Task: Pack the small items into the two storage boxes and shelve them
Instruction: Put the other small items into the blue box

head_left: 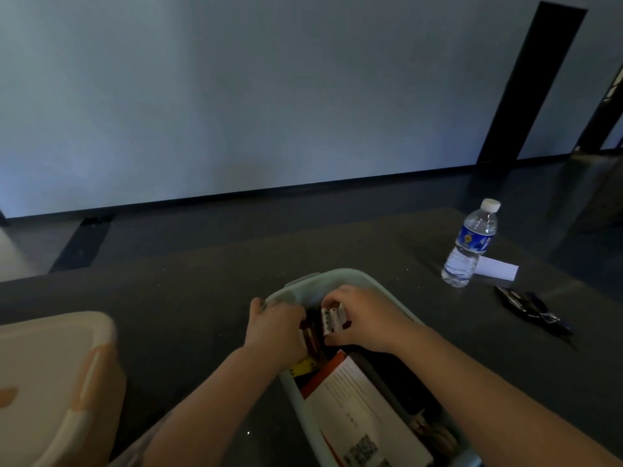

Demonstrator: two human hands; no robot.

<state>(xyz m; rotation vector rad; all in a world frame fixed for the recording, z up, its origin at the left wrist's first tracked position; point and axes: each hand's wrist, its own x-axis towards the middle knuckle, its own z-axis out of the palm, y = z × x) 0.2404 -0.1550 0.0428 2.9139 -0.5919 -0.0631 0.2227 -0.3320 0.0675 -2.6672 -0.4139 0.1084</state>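
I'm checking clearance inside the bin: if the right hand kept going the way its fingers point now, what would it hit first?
The right hand points leftward across the pale green box, gripping a small white item. Going straight on, it would most likely meet the left hand first, though depth is hard to judge.

Open box (337, 281): under both hands (276, 328)
Lidded box (57, 382): left of hands
Bottle (470, 247): far right, beyond hands

Two storage boxes (323, 281) (50, 382); one bottle (470, 246); two hands (279, 328) (364, 318).
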